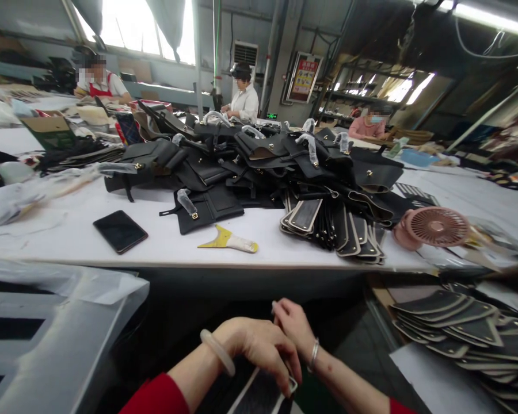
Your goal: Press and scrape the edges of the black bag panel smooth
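Note:
Low at the front, below the table edge, my left hand [261,348] is closed with its fingertips on the end of a black leather panel with a pale edge [259,397]. Just behind and to the right of it is my right hand [296,328], its fingers curled in a pinch. What those fingers hold, if anything, cannot be made out, since my left hand covers part of them. More black panels with pale edges [453,328] lie in an overlapping stack at the lower right.
On the white table [164,244] lie a phone [121,230], a yellow-and-white tool [228,238], a heap of black leather bag pieces [259,167], a panel bundle [349,230] and a pink fan [434,227]. Plastic sheeting [69,333] covers something at left. Several people work behind.

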`<move>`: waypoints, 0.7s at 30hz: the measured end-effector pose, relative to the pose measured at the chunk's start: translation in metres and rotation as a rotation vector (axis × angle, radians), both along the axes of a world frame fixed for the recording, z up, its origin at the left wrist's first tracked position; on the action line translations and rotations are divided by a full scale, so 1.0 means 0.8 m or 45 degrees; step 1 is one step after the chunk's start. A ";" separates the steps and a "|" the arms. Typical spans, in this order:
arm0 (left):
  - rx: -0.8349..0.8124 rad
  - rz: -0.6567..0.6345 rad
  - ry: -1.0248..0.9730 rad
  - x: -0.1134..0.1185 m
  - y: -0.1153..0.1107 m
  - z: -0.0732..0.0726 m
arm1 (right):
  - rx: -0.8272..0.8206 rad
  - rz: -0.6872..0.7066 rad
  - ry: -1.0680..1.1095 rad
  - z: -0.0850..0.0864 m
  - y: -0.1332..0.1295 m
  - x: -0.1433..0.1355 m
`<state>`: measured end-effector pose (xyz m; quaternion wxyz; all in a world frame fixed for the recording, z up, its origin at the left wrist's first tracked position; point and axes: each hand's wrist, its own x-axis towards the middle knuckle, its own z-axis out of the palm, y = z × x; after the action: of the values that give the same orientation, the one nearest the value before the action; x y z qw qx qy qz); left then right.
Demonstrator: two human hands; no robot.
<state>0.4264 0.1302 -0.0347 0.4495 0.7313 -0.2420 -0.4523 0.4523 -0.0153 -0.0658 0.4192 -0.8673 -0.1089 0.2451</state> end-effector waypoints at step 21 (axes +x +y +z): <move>0.022 0.071 0.237 0.001 -0.004 0.012 | -0.334 0.703 -0.238 0.115 -0.027 0.116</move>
<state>0.4274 0.1270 -0.0253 0.4760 0.6965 -0.1748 -0.5077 0.5450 -0.0366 0.0263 0.2097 -0.8703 -0.3458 0.2809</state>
